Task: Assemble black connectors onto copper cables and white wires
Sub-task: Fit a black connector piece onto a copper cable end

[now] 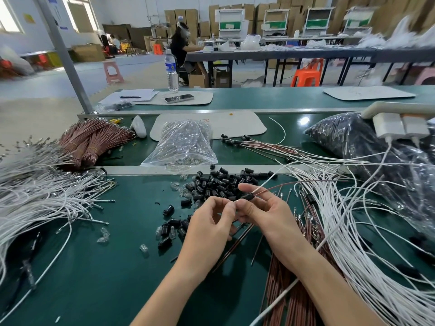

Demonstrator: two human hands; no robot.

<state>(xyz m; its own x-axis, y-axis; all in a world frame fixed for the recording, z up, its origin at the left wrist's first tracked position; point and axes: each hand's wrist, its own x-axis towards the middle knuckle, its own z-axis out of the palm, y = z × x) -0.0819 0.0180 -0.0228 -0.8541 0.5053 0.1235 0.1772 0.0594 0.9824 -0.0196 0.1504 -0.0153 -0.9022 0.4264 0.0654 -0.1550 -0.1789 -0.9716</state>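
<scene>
Head view over a green bench (106,267). Both hands meet just below centre. R hand (266,212) pinches a black connector (248,196) btwn thumb & forefinger, other fingers loosely spread. A white wire (266,183) & a copper cable (280,186) run out of it toward 2 o'clock. L hand (211,220) has its fingers curled narrow, thumb & forefinger pinching a small shiny tip (236,201) at the connector's near end, too small to identify. Loose connector pile (219,182) lies at 12 o'clock from the hands. White wire bundles lie at 9 (35,191) & 4 o'clock (353,231); copper bundles at 10 (89,142) & 5 o'clock (289,290).
</scene>
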